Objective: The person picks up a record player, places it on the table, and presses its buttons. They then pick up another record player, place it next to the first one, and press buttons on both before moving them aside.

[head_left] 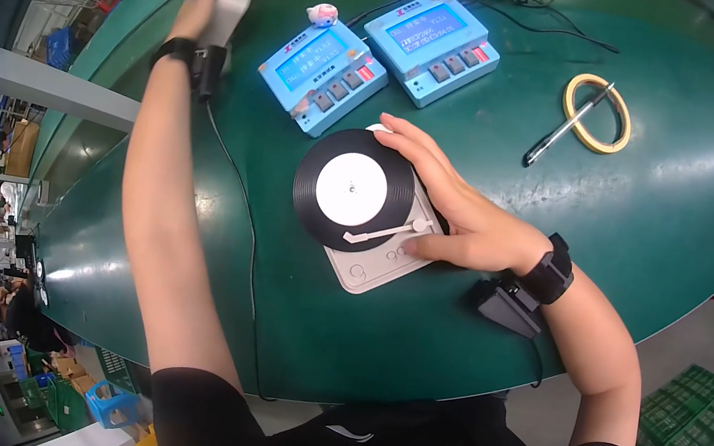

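A small toy record player (364,266) with a grey base, a black disc with a white centre (351,188) and a white tone arm lies on the green table (659,205). My right hand (452,210) rests on its right side, thumb pressing a button near the tone arm, fingers curled round the far edge. My left hand (199,11) is stretched out to the far left and grips a pale rectangular block (231,2). Both wrists wear black straps with cables.
Two light blue tester boxes (325,73) (432,43) with screens and buttons stand behind the record player. A small pink figure (322,14) sits between them. A tape ring (597,112) with a pen (569,124) across it lies at the right. Green crates (700,417) stand below the table.
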`<state>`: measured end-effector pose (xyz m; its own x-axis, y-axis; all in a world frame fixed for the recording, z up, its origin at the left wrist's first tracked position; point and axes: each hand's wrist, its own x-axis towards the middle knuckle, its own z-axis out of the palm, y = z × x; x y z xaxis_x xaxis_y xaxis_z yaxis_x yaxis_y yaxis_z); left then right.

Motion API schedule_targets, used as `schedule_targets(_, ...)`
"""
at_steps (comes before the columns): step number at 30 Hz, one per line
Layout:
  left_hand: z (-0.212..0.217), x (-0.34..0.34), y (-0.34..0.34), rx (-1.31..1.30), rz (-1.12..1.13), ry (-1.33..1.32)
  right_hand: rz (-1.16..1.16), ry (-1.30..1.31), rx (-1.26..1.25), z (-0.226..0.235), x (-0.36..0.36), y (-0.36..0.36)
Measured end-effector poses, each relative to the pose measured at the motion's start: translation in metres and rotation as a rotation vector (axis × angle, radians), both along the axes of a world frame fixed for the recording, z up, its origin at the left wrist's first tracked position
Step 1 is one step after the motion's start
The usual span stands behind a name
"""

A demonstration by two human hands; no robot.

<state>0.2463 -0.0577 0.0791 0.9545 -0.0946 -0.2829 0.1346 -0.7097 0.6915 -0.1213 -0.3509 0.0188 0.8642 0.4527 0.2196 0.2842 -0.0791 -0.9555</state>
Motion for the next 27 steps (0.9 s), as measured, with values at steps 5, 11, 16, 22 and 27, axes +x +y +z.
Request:
schedule_targets(5,0.018,-0.101,0.055,-0.112,-0.142,-0.405,-0.023,0.002,-0.036,-0.003,-0.002,-0.005)
schedule_targets(11,0.042,-0.274,0.058,0.130,-0.568,-0.551,-0.005,0.024,-0.008,-0.002,-0.002,-0.008)
schedule_targets(16,0.042,-0.339,0.055,0.183,-0.827,-0.487,0.011,0.037,-0.005,0.001,-0.003,-0.001)
schedule_targets(22,0.003,-0.314,0.083,0.127,-0.754,-0.515,-0.034,0.027,0.059,0.003,-0.006,0.008)
schedule_targets(27,-0.004,-0.310,0.078,-0.163,-0.267,-0.301,-0.072,0.008,-0.013,0.001,-0.007,0.007)
